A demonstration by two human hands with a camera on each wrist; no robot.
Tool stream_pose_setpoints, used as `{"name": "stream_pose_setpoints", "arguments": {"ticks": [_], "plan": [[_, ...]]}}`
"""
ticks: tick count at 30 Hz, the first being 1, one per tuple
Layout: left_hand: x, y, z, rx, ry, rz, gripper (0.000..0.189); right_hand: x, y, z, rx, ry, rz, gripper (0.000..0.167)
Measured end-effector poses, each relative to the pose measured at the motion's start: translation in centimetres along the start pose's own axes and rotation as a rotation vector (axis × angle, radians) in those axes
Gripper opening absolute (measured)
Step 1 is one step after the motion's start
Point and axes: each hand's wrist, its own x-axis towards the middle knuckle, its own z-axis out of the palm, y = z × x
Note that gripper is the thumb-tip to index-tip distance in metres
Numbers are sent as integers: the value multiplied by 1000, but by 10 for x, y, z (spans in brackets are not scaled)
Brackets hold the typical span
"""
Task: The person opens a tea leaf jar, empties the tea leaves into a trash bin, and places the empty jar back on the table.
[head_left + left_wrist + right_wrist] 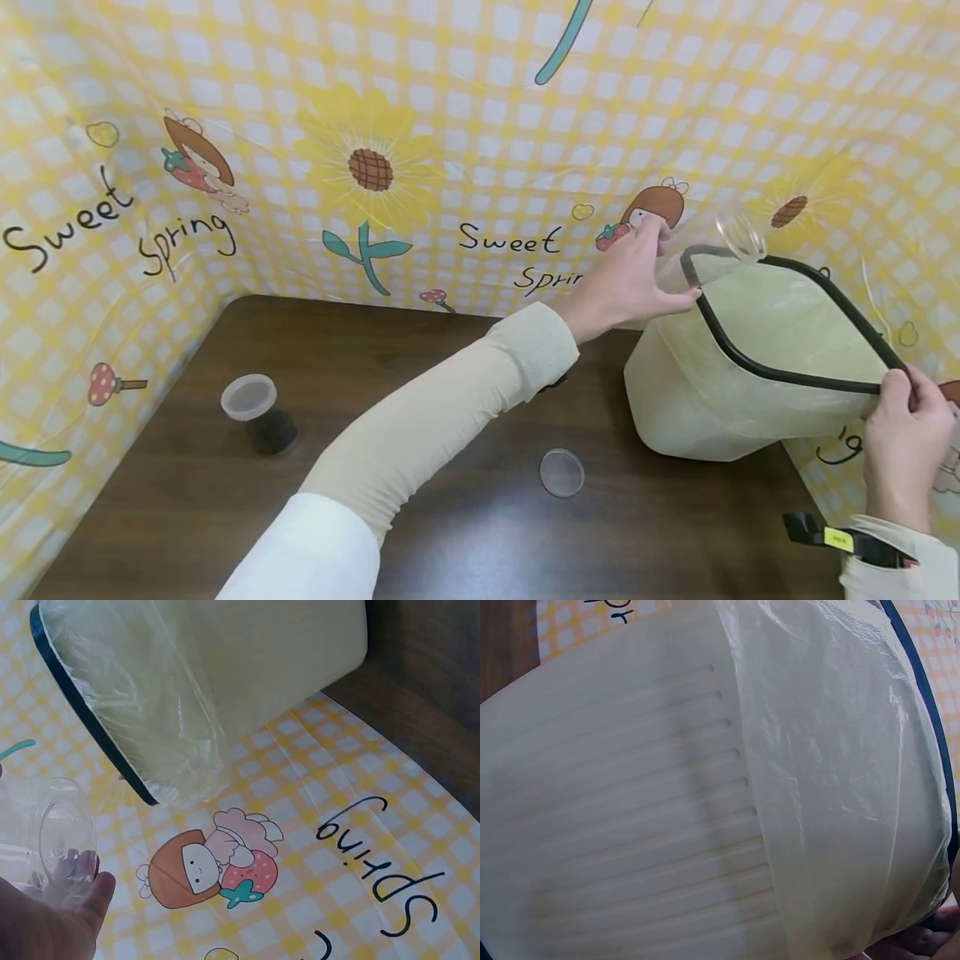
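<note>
My left hand [626, 271] holds a clear plastic cup [738, 237] on its side at the left edge of a trash bin [686, 400], its mouth pointing over the bin's opening. In the left wrist view the same cup [64, 840] looks see-through, with fingers visible behind it. A thin pale plastic bag lines the bin and folds over its dark rim [795, 382]. At the bin's near right corner, my right hand [903, 442] grips the rim and the bag edge. The right wrist view shows the ribbed side of the bin [630, 810] and the overlapping bag [832, 787].
A round clear lid [562, 472] lies flat on the dark wooden table [450, 508]. Further left stands a small container with dark contents [272, 431] and a translucent lid [250, 397]. Checked, printed sheeting [480, 158] rises behind the table and along its sides.
</note>
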Motion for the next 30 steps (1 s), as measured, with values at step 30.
{"name": "stream_pose_setpoints", "arguments": {"ticks": [30], "plan": [[-70,-25,-1,-304,36,2,70,1,-2,1,-13,-2,18,30]]}}
